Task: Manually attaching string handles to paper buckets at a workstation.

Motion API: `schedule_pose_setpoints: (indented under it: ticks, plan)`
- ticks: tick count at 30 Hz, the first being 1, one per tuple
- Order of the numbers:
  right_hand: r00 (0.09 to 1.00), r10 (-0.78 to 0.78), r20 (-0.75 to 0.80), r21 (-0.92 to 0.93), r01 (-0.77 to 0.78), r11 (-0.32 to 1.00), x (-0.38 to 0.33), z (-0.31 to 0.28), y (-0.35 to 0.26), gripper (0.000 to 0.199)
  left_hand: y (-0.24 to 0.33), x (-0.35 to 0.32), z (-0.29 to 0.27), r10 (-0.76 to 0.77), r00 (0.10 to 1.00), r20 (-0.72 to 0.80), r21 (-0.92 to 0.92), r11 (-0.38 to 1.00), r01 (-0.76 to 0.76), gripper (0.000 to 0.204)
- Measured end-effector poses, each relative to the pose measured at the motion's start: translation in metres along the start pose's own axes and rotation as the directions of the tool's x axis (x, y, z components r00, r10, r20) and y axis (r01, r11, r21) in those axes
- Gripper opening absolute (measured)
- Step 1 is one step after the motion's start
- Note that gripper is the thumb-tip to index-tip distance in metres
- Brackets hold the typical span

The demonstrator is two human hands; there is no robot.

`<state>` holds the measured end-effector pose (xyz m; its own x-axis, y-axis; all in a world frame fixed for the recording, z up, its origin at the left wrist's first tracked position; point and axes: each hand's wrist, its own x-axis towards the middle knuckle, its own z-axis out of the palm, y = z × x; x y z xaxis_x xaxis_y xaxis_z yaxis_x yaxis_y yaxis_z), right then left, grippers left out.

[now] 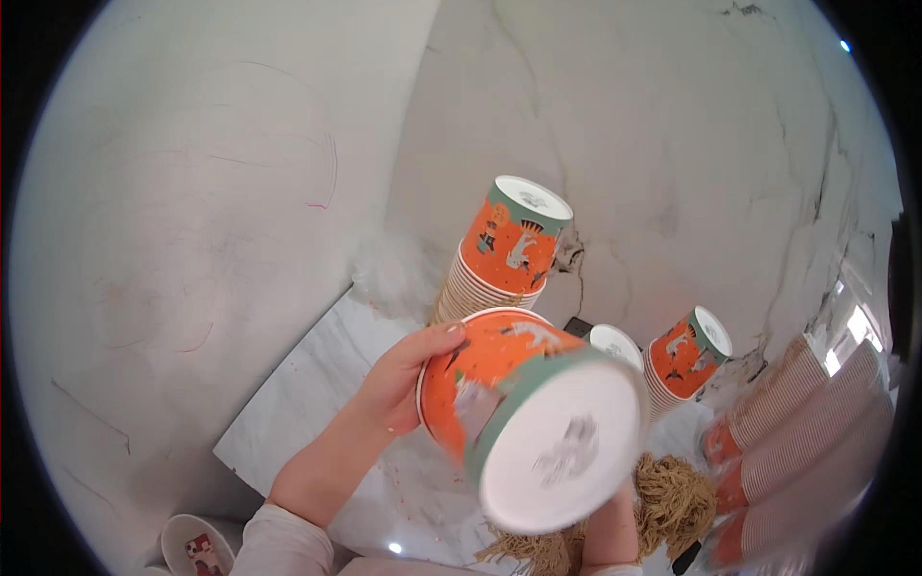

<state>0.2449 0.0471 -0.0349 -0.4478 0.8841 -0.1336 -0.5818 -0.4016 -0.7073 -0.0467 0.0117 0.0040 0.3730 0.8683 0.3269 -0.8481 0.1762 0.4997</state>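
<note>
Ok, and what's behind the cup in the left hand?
Behind the held cup sit a tall stack of upside-down cups, another cup's white bottom, and brown string. The stack's base is covered, and so is the right hand; only its forearm shows.

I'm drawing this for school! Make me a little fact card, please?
Held: orange-and-green paper cup, tilted, white base showing
Left hand: grips the cup near its rim
Right hand: hidden behind the cup
Behind: upside-down orange-and-green paper cup stacks
Far right: similar stacks in clear plastic
Beside right forearm: tan stringy clumps
Surface: white grey-veined tabletop
</note>
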Motion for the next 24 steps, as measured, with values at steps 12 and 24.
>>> schedule_pose_setpoints:
  ticks: [12,24]
  plan:
    - [0.355,-0.426,0.832,-0.451,0.881,-0.146,0.052,0.141,-0.055,0.141,0.029,-0.002,-0.001,0.232,0.882,-0.409,0.07,0.972,-0.224,0.07]
    - [0.364,-0.658,0.659,-0.634,0.739,-0.226,0.168,0.202,-0.104,0.121,0.034,-0.015,-0.005,0.323,0.727,-0.606,-0.061,0.892,-0.447,0.027]
